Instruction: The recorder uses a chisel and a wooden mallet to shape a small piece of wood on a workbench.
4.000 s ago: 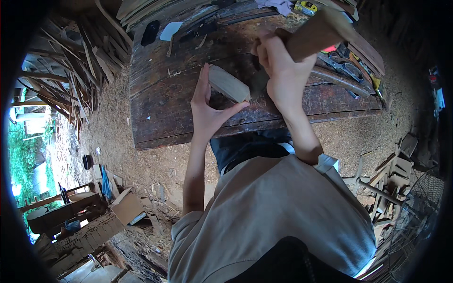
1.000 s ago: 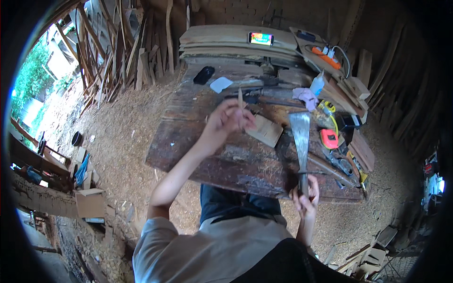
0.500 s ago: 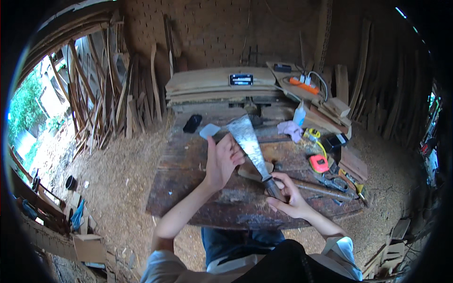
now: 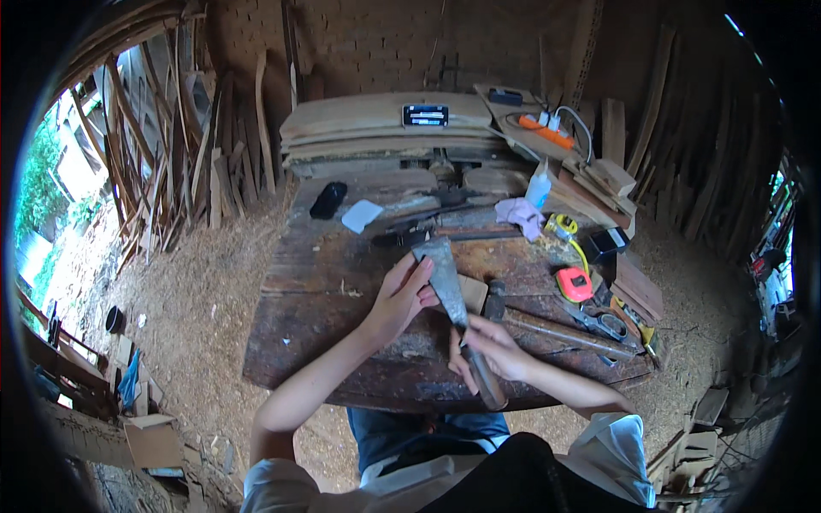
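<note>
Chisel [image 4: 453,301] slants, right hand [image 4: 500,349] pinching it mid-length, left hand [image 4: 398,299] curled at its blade [image 4: 444,267], that grip unclear.

Showed dull metal on the blade [image 4: 446,280], smooth wood down the handle [image 4: 487,383]! Gave rough wood across the bench [image 4: 312,346], matt cloth on the rag [image 4: 520,217], plastic on the red tape measure [image 4: 574,284]!

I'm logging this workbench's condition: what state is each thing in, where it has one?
Bladed tool: held tilted in the right hand
Phone: screen lit
Bottle: standing
Cloth: crumpled
Power strip: plugs inserted
Hammer: lying down
Workbench: worn
</note>
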Motion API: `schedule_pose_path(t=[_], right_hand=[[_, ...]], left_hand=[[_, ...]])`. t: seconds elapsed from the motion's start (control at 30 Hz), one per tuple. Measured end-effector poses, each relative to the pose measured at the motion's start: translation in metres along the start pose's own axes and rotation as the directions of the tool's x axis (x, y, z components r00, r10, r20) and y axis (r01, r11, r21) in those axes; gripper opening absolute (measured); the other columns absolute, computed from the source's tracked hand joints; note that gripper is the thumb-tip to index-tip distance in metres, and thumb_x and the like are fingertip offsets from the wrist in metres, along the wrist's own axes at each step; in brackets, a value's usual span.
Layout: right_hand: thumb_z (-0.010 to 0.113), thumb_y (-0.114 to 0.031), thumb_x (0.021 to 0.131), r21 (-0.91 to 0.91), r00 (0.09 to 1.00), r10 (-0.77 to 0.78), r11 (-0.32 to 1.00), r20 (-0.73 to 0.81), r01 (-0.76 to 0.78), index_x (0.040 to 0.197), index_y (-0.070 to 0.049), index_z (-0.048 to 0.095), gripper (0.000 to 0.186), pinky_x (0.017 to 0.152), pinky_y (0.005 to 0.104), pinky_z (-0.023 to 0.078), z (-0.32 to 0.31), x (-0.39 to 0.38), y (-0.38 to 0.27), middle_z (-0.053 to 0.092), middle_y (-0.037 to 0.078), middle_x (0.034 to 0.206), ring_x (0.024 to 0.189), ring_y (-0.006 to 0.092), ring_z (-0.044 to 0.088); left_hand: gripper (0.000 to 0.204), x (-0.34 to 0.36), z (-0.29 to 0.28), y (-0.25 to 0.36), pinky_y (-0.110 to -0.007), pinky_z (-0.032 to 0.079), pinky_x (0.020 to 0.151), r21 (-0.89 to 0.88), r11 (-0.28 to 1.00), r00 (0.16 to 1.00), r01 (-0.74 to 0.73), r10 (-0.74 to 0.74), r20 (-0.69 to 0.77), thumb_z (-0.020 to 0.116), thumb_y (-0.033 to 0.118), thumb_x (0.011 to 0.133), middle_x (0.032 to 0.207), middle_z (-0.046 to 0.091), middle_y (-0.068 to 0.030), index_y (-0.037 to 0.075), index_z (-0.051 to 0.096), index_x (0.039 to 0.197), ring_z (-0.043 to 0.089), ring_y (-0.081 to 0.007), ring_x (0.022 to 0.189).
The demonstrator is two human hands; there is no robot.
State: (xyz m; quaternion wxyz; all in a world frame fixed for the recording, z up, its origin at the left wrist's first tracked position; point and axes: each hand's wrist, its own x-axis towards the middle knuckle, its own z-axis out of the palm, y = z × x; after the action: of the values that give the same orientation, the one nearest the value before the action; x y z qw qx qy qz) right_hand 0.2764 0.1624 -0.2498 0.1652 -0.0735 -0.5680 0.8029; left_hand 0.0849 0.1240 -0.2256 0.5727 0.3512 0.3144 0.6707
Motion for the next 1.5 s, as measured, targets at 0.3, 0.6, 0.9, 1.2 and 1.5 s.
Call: schedule_pose_path(t=[0.3, 0.6, 0.9, 1.2, 1.5], right_hand=[[0.032, -0.039, 0.101, 0.294, 0.973, 0.091, 0.955, -0.213, -0.025, 0.086, -0.007, 0.047, 0.037, 0.053, 0.0294, 0.042, -0.014, -0.007, -0.027, 0.040, 0.005, 0.045, 0.027, 0.0180, 0.035], [0.034, -0.035, 0.101, 0.203, 0.972, 0.086, 0.978, -0.217, -0.041, 0.085, -0.004, 0.048, 0.038, 0.053, 0.0283, 0.043, -0.025, -0.001, -0.026, 0.043, 0.006, 0.044, 0.029, 0.0169, 0.039], [0.033, -0.034, 0.101, 0.143, 0.976, 0.141, 0.983, -0.167, -0.117, 0.081, -0.003, 0.048, 0.040, 0.055, 0.0309, 0.044, -0.018, -0.003, -0.021, 0.043, 0.007, 0.044, 0.030, 0.0171, 0.038], [0.032, -0.031, 0.102, -0.044, 0.995, 0.064, 0.997, -0.081, -0.068, 0.086, -0.002, 0.050, 0.038, 0.062, 0.0264, 0.046, -0.021, -0.006, -0.018, 0.047, 0.005, 0.049, 0.039, 0.0121, 0.046], [0.032, -0.030, 0.102, -0.127, 0.995, 0.070, 0.989, -0.070, -0.078, 0.086, -0.003, 0.048, 0.036, 0.066, 0.0262, 0.047, -0.017, -0.006, -0.015, 0.049, 0.004, 0.051, 0.041, 0.0109, 0.047]], left_hand=[[0.051, 0.010, -0.011, 0.026, -0.024, 0.044, 0.073, -0.038, 0.998, 0.985, -0.050, 0.056, 0.161, 0.045, 0.015, 0.098, 0.101, 0.045, 0.0002, -0.002, 0.027, 0.143, 0.047, -0.0091, 0.080], [0.015, 0.018, -0.024, 0.018, -0.036, 0.046, 0.097, 0.159, 0.949, 0.961, -0.273, 0.275, 0.012, 0.050, 0.010, 0.096, 0.110, 0.061, -0.0160, 0.003, 0.051, 0.109, 0.059, -0.0230, 0.109], [0.018, 0.014, -0.028, 0.020, -0.028, 0.051, 0.078, 0.009, 0.985, 0.980, -0.171, 0.171, -0.099, 0.048, 0.015, 0.098, 0.091, 0.064, -0.0110, 0.003, 0.050, 0.110, 0.065, -0.0183, 0.092], [0.038, 0.007, -0.010, 0.017, -0.026, 0.048, 0.082, 0.067, 0.985, 0.987, -0.157, 0.154, 0.048, 0.042, 0.010, 0.099, 0.110, 0.058, -0.0093, 0.002, 0.039, 0.136, 0.058, -0.0129, 0.092], [0.052, 0.001, -0.011, 0.006, -0.023, 0.030, 0.065, -0.119, 0.993, 0.972, 0.010, 0.018, 0.235, 0.039, 0.020, 0.098, 0.085, 0.040, 0.0030, 0.000, 0.025, 0.144, 0.031, -0.0069, 0.068]])
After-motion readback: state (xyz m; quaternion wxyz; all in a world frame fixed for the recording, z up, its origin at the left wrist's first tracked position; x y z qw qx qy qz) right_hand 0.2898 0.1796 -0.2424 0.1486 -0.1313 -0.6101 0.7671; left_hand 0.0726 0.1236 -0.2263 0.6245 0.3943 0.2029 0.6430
